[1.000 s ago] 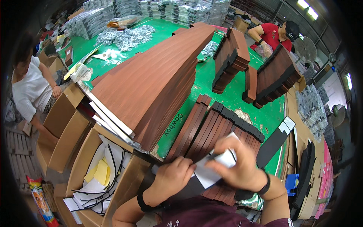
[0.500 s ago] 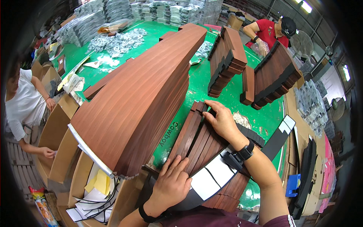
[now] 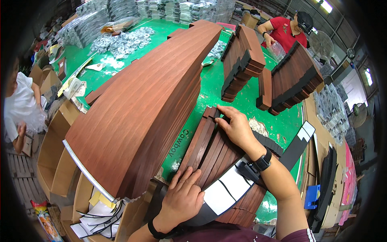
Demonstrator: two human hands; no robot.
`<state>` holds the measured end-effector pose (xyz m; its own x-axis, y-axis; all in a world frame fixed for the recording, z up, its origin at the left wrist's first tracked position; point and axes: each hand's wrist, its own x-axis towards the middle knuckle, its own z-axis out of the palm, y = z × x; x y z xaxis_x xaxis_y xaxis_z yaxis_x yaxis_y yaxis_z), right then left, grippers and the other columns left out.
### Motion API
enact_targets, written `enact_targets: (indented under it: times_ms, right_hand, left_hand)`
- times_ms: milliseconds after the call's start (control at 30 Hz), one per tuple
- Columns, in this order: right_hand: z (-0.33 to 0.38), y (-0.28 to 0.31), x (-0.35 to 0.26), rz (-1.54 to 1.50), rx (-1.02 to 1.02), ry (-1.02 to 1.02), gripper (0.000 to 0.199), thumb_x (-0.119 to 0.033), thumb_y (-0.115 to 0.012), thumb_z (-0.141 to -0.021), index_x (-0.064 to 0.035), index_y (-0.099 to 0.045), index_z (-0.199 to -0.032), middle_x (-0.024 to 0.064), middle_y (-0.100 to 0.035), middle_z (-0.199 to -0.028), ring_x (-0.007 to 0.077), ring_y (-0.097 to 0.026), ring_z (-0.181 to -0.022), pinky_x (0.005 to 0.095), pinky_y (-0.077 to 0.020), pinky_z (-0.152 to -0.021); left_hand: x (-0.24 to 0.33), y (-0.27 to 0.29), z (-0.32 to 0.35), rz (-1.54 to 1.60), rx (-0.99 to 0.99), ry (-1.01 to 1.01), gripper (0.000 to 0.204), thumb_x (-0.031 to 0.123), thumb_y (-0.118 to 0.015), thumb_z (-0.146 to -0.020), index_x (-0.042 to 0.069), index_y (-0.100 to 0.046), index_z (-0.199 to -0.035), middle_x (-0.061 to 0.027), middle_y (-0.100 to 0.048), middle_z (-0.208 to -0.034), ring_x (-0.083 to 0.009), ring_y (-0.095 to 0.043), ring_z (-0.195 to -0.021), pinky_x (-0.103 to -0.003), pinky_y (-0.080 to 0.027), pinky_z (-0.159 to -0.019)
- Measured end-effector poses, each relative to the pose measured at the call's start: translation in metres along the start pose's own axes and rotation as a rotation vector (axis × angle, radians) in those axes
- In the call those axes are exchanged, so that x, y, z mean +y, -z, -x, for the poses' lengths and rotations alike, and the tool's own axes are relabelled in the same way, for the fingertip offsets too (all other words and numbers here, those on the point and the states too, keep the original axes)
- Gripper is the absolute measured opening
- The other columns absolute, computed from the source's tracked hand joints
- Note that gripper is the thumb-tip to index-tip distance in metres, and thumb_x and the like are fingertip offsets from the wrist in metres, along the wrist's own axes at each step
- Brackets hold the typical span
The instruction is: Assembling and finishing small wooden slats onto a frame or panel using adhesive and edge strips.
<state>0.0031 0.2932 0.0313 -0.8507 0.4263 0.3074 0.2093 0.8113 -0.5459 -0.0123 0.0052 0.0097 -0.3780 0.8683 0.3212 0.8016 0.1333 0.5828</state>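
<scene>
Lower centre of frame: both hands, left hand (image 3: 183,197) and right hand (image 3: 236,127), press flat, grip spread, on half-aligned brown slats (image 3: 209,147); the tall stack of boards (image 3: 141,105) waits beside them

Wood-grain panels (image 3: 209,149) under left hand (image 3: 183,199) and right hand (image 3: 238,129): reddish-brown, matt, smooth laminate look. Big panel stack (image 3: 141,109): same finish, pale raw edges. Table cover (image 3: 209,90): green, slightly glossy. Black strip (image 3: 298,145): matt, white paper labels. Boxes (image 3: 52,149): plain brown cardboard. Bagged parts (image 3: 125,40): shiny clear plastic.
</scene>
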Motion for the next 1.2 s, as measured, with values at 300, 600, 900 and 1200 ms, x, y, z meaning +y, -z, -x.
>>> enact_targets:
  times_ms: [300, 600, 900, 1200]
  right_hand:
    - [-0.001, -0.001, -0.002, 0.037, -0.007, -0.015, 0.041, -0.014, -0.073, -0.089, -0.0007, -0.067, -0.126, 0.0196, -0.067, -0.123, 0.0367, -0.065, -0.111, 0.0393, -0.0521, -0.095]
    - [-0.001, -0.008, 0.004, 0.086, 0.031, 0.006, 0.069, -0.013, -0.073, -0.082, -0.0033, -0.047, -0.145, 0.0210, -0.062, -0.116, 0.0372, -0.063, -0.107, 0.0430, -0.0506, -0.095]
    - [0.007, 0.025, 0.027, 0.025, 0.025, 0.083, 0.069, -0.023, -0.080, -0.079, -0.0040, -0.054, -0.141, 0.0231, -0.052, -0.141, 0.0401, -0.048, -0.132, 0.0446, -0.0392, -0.113]
    - [0.106, 0.101, -0.131, 0.041, -0.113, 0.458, 0.028, 0.001, -0.071, -0.075, -0.0083, -0.071, -0.101, 0.0090, -0.063, -0.102, 0.0298, -0.062, -0.095, 0.0412, -0.0517, -0.083]
  left_hand:
    - [0.001, 0.001, -0.001, -0.009, -0.004, 0.001, 0.019, 0.021, -0.064, -0.088, 0.005, -0.062, -0.077, -0.0179, -0.062, -0.134, -0.0371, -0.053, -0.133, -0.053, -0.034, -0.115]
    - [0.000, -0.002, 0.001, 0.034, 0.058, -0.032, 0.014, 0.018, -0.066, -0.087, 0.005, -0.062, -0.083, -0.0191, -0.063, -0.134, -0.0371, -0.054, -0.133, -0.054, -0.033, -0.115]
    - [0.018, 0.018, 0.014, 0.591, 0.022, 0.324, 0.012, 0.013, -0.071, -0.090, 0.003, -0.065, -0.091, -0.0104, -0.073, -0.088, -0.0196, -0.071, -0.078, -0.033, -0.055, -0.070]
    - [-0.009, 0.013, 0.007, 0.945, -0.008, 0.512, 0.015, 0.016, -0.067, -0.099, 0.003, -0.062, -0.097, 0.0056, -0.060, -0.080, -0.0009, -0.049, -0.069, -0.020, -0.041, -0.061]
